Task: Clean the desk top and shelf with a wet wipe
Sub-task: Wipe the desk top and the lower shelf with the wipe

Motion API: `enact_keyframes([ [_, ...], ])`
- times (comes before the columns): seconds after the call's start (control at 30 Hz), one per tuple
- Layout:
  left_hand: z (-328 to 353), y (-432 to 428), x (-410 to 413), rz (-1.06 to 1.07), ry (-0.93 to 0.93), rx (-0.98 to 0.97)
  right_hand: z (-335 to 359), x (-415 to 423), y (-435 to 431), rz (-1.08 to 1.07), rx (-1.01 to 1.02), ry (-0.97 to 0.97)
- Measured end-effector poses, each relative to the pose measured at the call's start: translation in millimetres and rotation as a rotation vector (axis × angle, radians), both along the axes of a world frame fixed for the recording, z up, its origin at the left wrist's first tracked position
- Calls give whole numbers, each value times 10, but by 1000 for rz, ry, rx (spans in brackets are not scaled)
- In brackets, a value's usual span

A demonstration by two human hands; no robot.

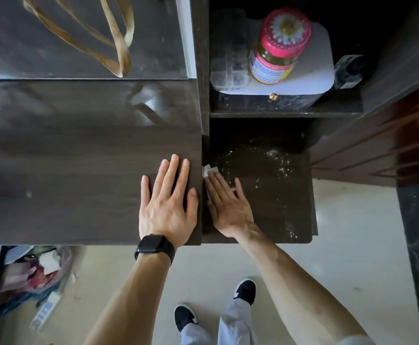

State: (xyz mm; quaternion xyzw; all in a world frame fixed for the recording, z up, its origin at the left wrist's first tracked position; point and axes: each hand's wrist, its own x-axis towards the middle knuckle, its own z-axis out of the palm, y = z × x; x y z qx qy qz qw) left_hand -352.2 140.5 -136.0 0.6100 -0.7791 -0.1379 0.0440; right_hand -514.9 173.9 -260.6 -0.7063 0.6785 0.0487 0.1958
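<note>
Dark wood-grain laminate fills the left and centre of the frame: this is the surface (79, 158) we are cleaning. Lower right of it sits the shelf (278, 195), a lower board of the same dark finish, speckled with pale droplets or dust toward its upper right.

Our left hand (164, 202), wearing a black watch (154, 246), lies flat and open on the surface at its right edge, fingers spread, holding nothing. We judge it is there to brace our lean while the other arm reaches down.

Our right hand (228, 202) presses flat on the shelf, fingers extended toward the upper left of the frame. The wet wipe (207, 171) is pinned under the fingertips; only a crumpled white corner shows beyond them, tight against the upright panel where shelf meets surface. A thin pale strip also shows along the left side of the hand. The wipe's long axis appears to follow the fingers, lower right to upper left, though most of it is hidden.

Judgement: the shelf wipe is under way, working the left corner; the speckled patch looks not yet covered.

On the upper shelf, top right of the frame, a pink-lidded jar (279, 46) stands on a white box (313, 68). These would need lifting to clean beneath.
</note>
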Motion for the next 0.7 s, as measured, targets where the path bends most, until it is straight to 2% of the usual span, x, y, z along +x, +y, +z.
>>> enact_keyframes([
  [0.1, 5, 15, -18, 8, 3, 5, 40, -91, 208, -289, 4, -8],
  [0.13, 8, 10, -20, 11, 0, 9, 64, -96, 319, -318, -12, 1],
  [0.23, 17, -27, -26, 6, 0, 15, 66, -59, 532, -154, -33, 14],
  [0.4, 13, -3, -1, 15, 22, -16, 22, -50, -101, 139, -4, -9],
  [0.47, 8, -15, 3, 25, 20, -27, 39, -161, -356, 112, 24, 7],
  [0.63, 11, -1, -4, 29, 8, -24, 79, -522, -203, -234, 40, 41],
  [0.7, 17, 11, -7, 32, 1, -21, 101, -490, -6, -195, 56, 68],
])
